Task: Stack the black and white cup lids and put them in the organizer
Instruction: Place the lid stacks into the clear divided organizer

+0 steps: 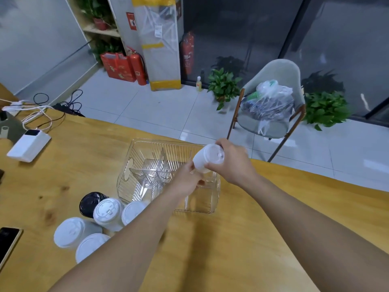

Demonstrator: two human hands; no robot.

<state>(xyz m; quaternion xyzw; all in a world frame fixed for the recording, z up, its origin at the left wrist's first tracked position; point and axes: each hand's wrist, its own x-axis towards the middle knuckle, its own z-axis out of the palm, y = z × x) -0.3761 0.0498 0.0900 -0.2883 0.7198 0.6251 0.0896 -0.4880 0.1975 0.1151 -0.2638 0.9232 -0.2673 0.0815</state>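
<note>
A tiled office floor with glass walls lies beyond a long yellow wooden surface (210, 239) that fills the lower half of the view. Near the middle of the surface stands a clear ribbed plastic organizer (134, 165) with transparent dividers inside. Both bare forearms reach forward over it. The right hand (233, 163), at about 1 o'clock from the organizer's middle, grips the top end of a tilted stack of white plastic cup lids (207, 158) with curled fingers. The left hand (186, 179) holds the lower end of the same stack, fingers wrapped beneath it, above the organizer's right compartment. The stack is held in the air; whether it touches the organizer cannot be told.

At 7 o'clock from the organizer, on the surface, more stacks of white cup lids (108, 213) lie on their sides, touching one another, with a stack of black cup lids (90, 203) just behind them. At 9 o'clock sits a white rectangular power bank (29, 147) with cables. A dark phone (8, 239) lies at the left edge. On the floor at 1 o'clock stands a pale chair (280, 72) carrying a clear plastic bag.
</note>
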